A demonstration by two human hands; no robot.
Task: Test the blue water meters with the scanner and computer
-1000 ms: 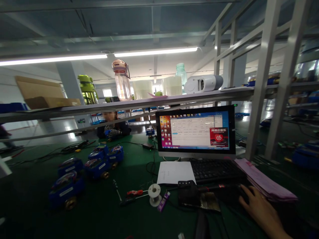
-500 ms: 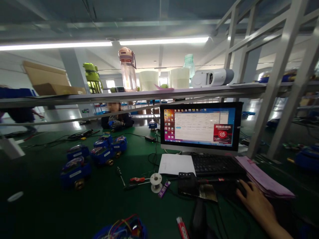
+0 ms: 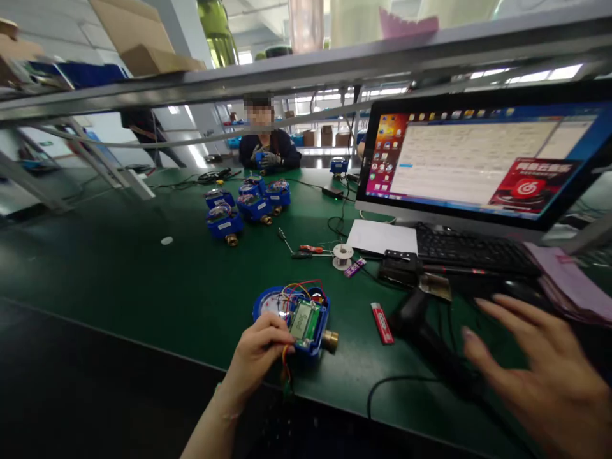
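Note:
A blue water meter with a brass fitting lies near the table's front edge. Its top is uncovered, showing wires and a green circuit board with a small display. My left hand is closed, thumb and fingers pinching the board's left edge. Red and orange wires hang below these fingers; whether they are pinched too I cannot tell. My right hand is open, fingers spread and slightly blurred, holding nothing. It hovers right of a black handheld scanner, in front of the dark mouse.
Several blue meters stand farther back on the green table. Screwdrivers, a solder spool and a red-and-white packet lie mid-table. Monitor and keyboard are right. A person sits opposite, under the shelf.
The view has tilted down and turned left. My right hand has let go of the mouse and spread open. My left hand has come into view at the near meter.

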